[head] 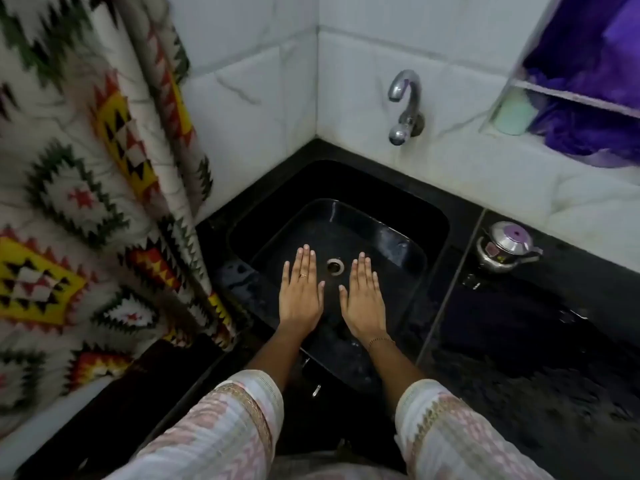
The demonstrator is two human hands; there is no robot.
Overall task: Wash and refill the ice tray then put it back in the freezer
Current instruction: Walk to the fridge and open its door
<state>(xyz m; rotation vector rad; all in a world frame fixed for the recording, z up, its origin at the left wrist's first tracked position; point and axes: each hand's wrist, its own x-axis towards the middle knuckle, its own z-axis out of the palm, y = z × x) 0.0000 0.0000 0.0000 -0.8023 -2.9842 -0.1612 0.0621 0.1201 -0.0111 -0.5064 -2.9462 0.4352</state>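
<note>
Your hands are both flat and empty: the left hand [300,289] and the right hand [363,294] are stretched out palms down, fingers straight and held together, thumbs angled toward each other with a gap between them. Neither holds anything. A thin ring [303,275] sits on a finger of your left hand, and a fine bracelet [381,340] circles your right wrist. Where the ice tray is you cannot tell from this view.

Both hands are over the black sink [398,244], one on each side of the round metal drain [335,265], which shows between your fingertips. Whether your palms touch the basin cannot be told. Your pale patterned sleeves [235,420] reach in from the bottom edge.

Beyond the sink, a curved chrome tap [405,105] stands out from the white marbled tile wall [259,81]. To your right the glossy black surface [519,341] runs along the wall, and near its back edge sits a small steel pot [507,251] with a purple-topped lid. Above it, a wall shelf [571,93] holds purple cloth [588,64] and a pale green object [514,114]. On your left hangs a curtain [86,168] in white with green, red and yellow zigzag patterns, its folds falling just beside the sink's left rim.
</note>
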